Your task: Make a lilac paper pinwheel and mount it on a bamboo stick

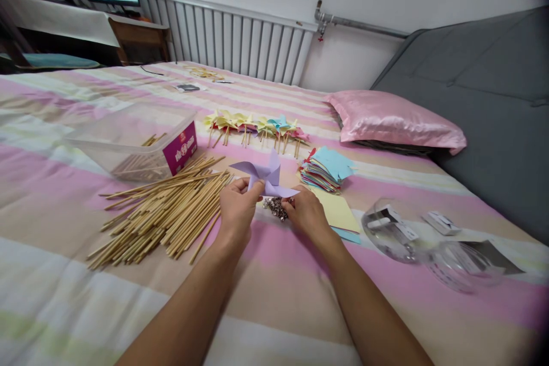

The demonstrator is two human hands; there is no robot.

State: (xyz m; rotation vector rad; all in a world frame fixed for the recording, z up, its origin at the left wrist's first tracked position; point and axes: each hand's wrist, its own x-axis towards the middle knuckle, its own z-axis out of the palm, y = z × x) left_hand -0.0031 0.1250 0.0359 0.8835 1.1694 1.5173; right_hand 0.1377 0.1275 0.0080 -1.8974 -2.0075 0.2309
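Note:
A folded lilac paper pinwheel [266, 176] is held just above the striped bedspread [64, 171]. My left hand [237, 206] pinches its near left edge with closed fingers. My right hand [305, 213] is closed too, its fingertips at the pinwheel's lower right edge and right over a small heap of shiny metal pins [275, 206]. Whether the right hand holds a pin or only the paper I cannot tell. A big loose pile of wooden sticks [167, 209] lies just left of my left hand.
A clear plastic box [132, 140] with a few sticks stands at the left. A row of finished pinwheels [257, 126] lies behind, a stack of coloured paper squares [326, 170] to the right, clear lids [394, 231] further right, a pink pillow [390, 120] beyond.

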